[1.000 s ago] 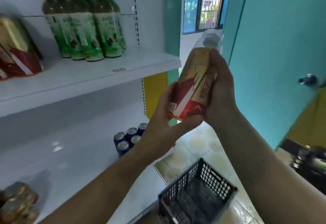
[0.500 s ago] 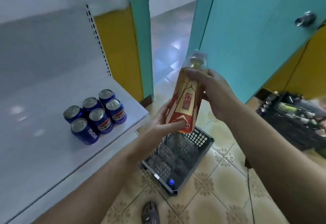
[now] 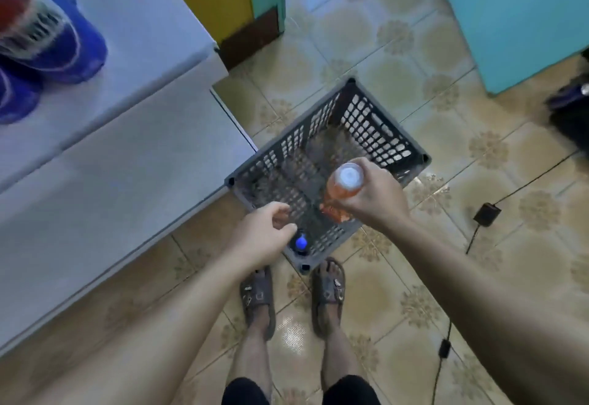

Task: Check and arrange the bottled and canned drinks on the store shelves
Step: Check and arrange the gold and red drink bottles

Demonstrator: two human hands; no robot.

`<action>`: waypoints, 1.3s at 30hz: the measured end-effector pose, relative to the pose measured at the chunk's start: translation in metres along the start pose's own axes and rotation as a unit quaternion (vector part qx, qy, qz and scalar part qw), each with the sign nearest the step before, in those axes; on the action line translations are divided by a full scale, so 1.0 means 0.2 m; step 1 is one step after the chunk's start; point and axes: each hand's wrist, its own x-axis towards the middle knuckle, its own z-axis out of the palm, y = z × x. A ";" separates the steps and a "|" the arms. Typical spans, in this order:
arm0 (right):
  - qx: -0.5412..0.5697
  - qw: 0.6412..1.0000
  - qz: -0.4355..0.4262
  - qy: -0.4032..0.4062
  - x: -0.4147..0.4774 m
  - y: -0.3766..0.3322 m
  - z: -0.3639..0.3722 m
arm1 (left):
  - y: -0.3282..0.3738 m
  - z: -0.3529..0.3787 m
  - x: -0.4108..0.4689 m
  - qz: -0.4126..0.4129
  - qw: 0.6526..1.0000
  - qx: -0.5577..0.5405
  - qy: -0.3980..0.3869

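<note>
A person's right hand grips a bottle upright over a grey basket on the tiled floor. The left hand, loosely curled and empty, hovers at the basket's near corner. Blue cans stand on the shelf.

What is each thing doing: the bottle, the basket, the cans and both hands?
bottle, capped, upright, held over the basket.
right hand, fingers curled round the bottle.
left hand, loosely curled, holding nothing.
basket, on the floor, top open.
cans, standing on the shelf, blurred.
</note>
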 end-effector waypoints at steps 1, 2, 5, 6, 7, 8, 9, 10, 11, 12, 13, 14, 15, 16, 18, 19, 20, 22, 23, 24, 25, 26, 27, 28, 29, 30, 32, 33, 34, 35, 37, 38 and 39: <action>-0.002 1.000 0.003 -0.010 0.08 0.09 0.12 | -0.05 0.07 0.10 -0.008 1.000 0.011 -0.004; -0.007 1.000 0.003 -0.014 0.15 0.17 0.23 | -0.09 0.14 0.20 -0.018 1.000 0.020 -0.008; -0.039 0.999 -0.017 -0.027 0.35 0.39 0.56 | -0.22 0.32 0.47 -0.035 0.999 0.038 -0.001; -0.070 0.997 -0.029 -0.036 0.40 0.45 0.67 | -0.26 0.37 0.55 -0.043 0.998 0.045 0.003; -0.107 0.992 -0.041 -0.048 0.46 0.50 0.76 | -0.30 0.40 0.62 -0.047 0.997 0.056 0.006; -0.141 0.987 -0.049 -0.062 0.50 0.55 0.85 | -0.34 0.44 0.68 -0.050 0.996 0.071 0.005; -0.161 0.983 -0.055 -0.074 0.55 0.59 0.93 | -0.37 0.47 0.73 -0.052 0.995 0.084 0.004; -0.173 0.979 -0.060 -0.086 0.58 0.62 1.00 | -0.40 0.49 0.77 -0.056 0.994 0.095 0.002; -0.181 0.976 -0.070 -0.094 0.61 0.65 1.06 | -0.43 0.51 0.80 -0.058 0.993 0.103 0.002; -0.193 0.973 -0.083 -0.098 0.64 0.67 1.12 | -0.45 0.52 0.83 -0.061 0.992 0.111 0.003; -0.207 0.968 -0.093 -0.105 0.66 0.69 1.18 | -0.47 0.54 0.85 -0.063 0.991 0.120 0.004; -0.219 0.964 -0.096 -0.116 0.67 0.70 1.22 | -0.48 0.55 0.87 -0.065 0.990 0.128 0.004; -0.231 0.960 -0.092 -0.131 0.68 0.72 1.25 | -0.49 0.56 0.88 -0.067 0.989 0.133 0.003; -0.243 0.955 -0.082 -0.149 0.69 0.73 1.27 | -0.50 0.56 0.88 -0.070 0.988 0.137 0.000; -0.269 0.947 -0.058 -0.166 0.69 0.76 1.30 | -0.51 0.58 0.88 -0.071 0.987 0.147 -0.007; -0.281 0.944 -0.053 -0.164 0.69 0.78 1.32 | -0.51 0.58 0.88 -0.071 0.986 0.153 -0.009; -0.292 0.941 -0.052 -0.163 0.69 0.78 1.33 | -0.51 0.58 0.88 -0.070 0.985 0.159 -0.012; -0.305 0.936 -0.050 -0.166 0.69 0.78 1.34 | -0.51 0.57 0.87 -0.063 0.983 0.173 -0.015; -0.304 0.936 -0.045 -0.170 0.68 0.77 1.35 | -0.51 0.57 0.85 -0.060 0.982 0.178 -0.015; -0.301 0.937 -0.036 -0.174 0.67 0.76 1.34 | -0.50 0.56 0.83 -0.059 0.981 0.183 -0.016; -0.296 0.939 -0.025 -0.175 0.66 0.74 1.33 | -0.49 0.54 0.81 -0.059 0.980 0.189 -0.017; -0.286 0.942 -0.013 -0.176 0.63 0.73 1.30 | -0.48 0.53 0.78 -0.057 0.979 0.196 -0.020; -0.275 0.946 -0.002 -0.174 0.61 0.70 1.26 | -0.47 0.51 0.73 -0.055 0.977 0.203 -0.026; -0.264 0.950 0.006 -0.169 0.57 0.68 1.21 | -0.45 0.49 0.68 -0.052 0.976 0.208 -0.031; -0.252 0.954 0.016 -0.161 0.54 0.64 1.14 | -0.42 0.47 0.63 -0.048 0.976 0.211 -0.033; -0.236 0.959 0.029 -0.151 0.50 0.61 1.05 | -0.38 0.43 0.57 -0.045 0.976 0.212 -0.033; -0.199 0.970 0.059 -0.130 0.41 0.52 0.85 | -0.29 0.35 0.43 -0.038 0.974 0.221 -0.032; -0.186 0.973 0.073 -0.117 0.36 0.47 0.73 | -0.24 0.30 0.36 -0.029 0.973 0.227 -0.029; -0.177 0.975 0.086 -0.106 0.30 0.42 0.62 | -0.18 0.26 0.27 -0.017 0.971 0.235 -0.026; -0.169 0.976 0.095 -0.095 0.24 0.36 0.50 | -0.11 0.21 0.18 -0.004 0.970 0.243 -0.021; -0.154 0.980 0.104 -0.066 0.09 0.22 0.26 | 0.03 0.10 -0.01 0.022 0.967 0.252 -0.010; -0.149 0.982 0.102 -0.047 0.01 0.15 0.14 | 0.10 0.03 -0.11 0.040 0.967 0.251 0.000; -0.147 0.984 0.097 -0.032 -0.06 0.06 0.01 | 0.18 -0.04 -0.21 0.058 0.966 0.250 0.011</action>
